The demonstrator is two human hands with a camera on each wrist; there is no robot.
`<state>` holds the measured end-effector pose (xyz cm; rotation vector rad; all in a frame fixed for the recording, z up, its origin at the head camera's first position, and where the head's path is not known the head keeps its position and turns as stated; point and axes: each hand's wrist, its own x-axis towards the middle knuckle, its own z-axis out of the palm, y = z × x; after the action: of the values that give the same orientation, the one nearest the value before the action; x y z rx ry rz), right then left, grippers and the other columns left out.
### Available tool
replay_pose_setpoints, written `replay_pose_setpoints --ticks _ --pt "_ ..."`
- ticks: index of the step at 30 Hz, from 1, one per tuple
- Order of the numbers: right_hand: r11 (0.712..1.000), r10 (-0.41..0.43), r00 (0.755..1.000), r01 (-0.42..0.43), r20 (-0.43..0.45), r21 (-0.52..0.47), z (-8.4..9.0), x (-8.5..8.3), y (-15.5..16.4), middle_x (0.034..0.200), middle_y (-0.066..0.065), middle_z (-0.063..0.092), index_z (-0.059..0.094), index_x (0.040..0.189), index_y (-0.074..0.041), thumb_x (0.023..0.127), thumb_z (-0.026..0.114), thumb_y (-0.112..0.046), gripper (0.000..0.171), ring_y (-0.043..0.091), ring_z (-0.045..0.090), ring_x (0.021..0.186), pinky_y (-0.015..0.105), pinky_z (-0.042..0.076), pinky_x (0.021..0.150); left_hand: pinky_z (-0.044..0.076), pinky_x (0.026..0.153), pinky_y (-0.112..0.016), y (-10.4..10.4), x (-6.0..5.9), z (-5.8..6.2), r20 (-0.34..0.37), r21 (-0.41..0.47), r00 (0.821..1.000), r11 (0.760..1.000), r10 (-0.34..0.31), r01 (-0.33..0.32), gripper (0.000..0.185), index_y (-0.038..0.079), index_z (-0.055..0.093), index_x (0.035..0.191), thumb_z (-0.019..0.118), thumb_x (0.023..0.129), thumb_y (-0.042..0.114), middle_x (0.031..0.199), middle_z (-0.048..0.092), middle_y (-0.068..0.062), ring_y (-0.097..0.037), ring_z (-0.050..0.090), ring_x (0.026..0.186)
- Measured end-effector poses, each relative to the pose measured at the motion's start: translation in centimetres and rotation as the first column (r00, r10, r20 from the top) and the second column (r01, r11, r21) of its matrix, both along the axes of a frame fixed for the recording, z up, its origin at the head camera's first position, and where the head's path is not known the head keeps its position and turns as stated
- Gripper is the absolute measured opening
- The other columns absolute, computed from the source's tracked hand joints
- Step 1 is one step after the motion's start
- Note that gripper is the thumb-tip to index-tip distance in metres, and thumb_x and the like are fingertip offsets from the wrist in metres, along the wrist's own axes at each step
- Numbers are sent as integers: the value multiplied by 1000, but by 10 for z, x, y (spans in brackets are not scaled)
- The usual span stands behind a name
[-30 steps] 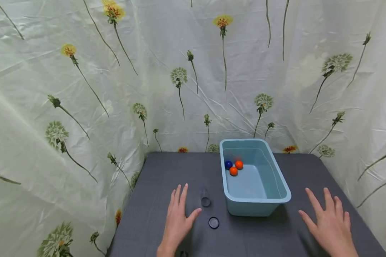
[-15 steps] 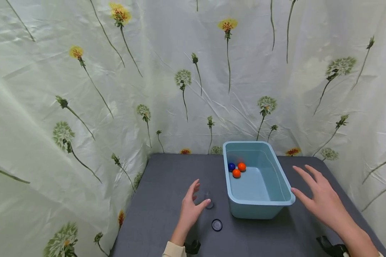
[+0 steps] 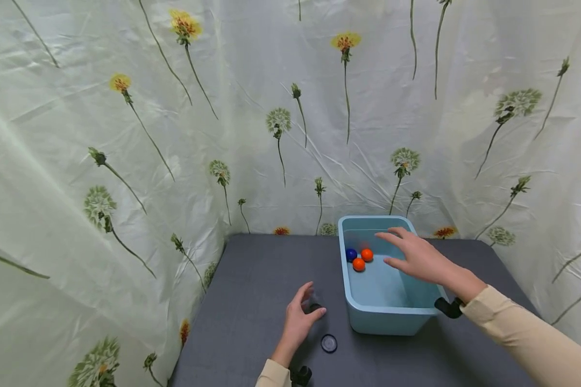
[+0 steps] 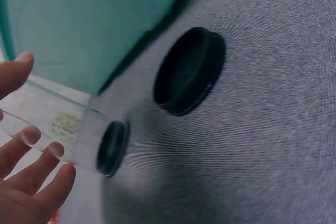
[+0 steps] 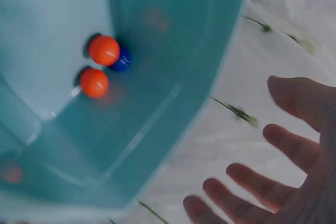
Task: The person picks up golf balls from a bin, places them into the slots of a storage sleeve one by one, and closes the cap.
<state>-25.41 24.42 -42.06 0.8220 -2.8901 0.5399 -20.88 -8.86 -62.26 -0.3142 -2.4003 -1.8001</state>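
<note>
Your right hand (image 3: 418, 258) has moved from the surface's near edge to over the tub (image 3: 392, 317), fingers spread, empty, balls (image 3: 359, 257) at its far end. Left hand (image 3: 297, 320) fingers now loosely curl at the clear tube (image 4: 63, 135), touching, not gripping.

The small blue ball (image 5: 122, 62) is half hidden behind the orange ball (image 5: 104, 50) in the light blue plastic tub (image 5: 173, 98). The clear plastic tube (image 4: 58, 124), left of the tub, looks blurred. The right hand (image 5: 283, 182) is cut off by the frame edge.
</note>
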Motion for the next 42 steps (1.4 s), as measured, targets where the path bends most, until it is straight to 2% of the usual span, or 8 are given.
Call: replay_pose_setpoints --ticks 8,17,23,27,31,35,39,42 --pt "996 85 972 -88 219 5 -31 -56 -24 135 24 54 54 143 -6 94 71 -26 55 39 57 114 56 50 91 52 94 -41 4 -8 -16 28 -1 1000 1000 14 -14 56 15 60 135 83 84 13 121 66 -6 -20 63 114" --pt "998 42 934 -59 356 36 -77 -99 -39 130 22 60 58 138 -1 89 74 -11 52 32 58 103 49 52 85 53 88 -38 3 -14 -19 2 -104 1000 995 4 -3 53 17 63 132 84 83 18 110 70 1 -13 65 103" --pt "992 6 920 -53 391 111 -106 -109 -45 123 22 63 62 134 -1 87 76 -11 50 24 55 86 42 49 76 55 84 -35 6 -15 -17 -3 -161 1000 987 -9 9 52 17 65 129 85 82 19 109 69 5 -11 65 101" --pt "987 -10 919 -53 395 150 -118 -113 -52 122 21 63 62 135 -3 88 76 -15 51 26 56 90 45 48 79 55 83 -35 5 -16 -18 -28 -186 1000 982 13 -18 52 17 66 128 87 80 17 113 68 5 -12 65 103" --pt "981 -29 928 -46 370 190 -123 -114 -58 119 18 65 66 130 -7 88 77 -16 45 29 59 98 48 49 85 54 85 -38 4 -16 -18 -68 -244 997 969 23 -39 53 19 66 128 87 79 20 111 66 11 -11 65 105" --pt "977 -17 941 -55 337 204 -125 -114 -61 101 11 66 71 115 -9 84 78 -6 32 25 57 83 43 50 76 53 88 -41 5 -16 -17 -111 -281 994 958 18 -49 55 20 66 130 87 78 24 110 64 13 -11 65 106" --pt "966 -28 930 -69 367 250 -128 -112 -62 93 4 63 72 105 -12 78 82 0 31 21 51 76 39 48 72 53 89 -41 9 -15 -17 -118 -259 993 964 30 -60 57 19 66 131 87 78 22 109 64 12 -14 65 106" --pt "954 -44 916 -80 398 289 -129 -110 -63 90 2 62 73 99 -15 74 86 -1 32 19 51 75 36 48 71 52 90 -39 12 -13 -16 -80 -212 996 976 39 -55 59 19 65 133 87 79 19 109 64 11 -15 64 108"
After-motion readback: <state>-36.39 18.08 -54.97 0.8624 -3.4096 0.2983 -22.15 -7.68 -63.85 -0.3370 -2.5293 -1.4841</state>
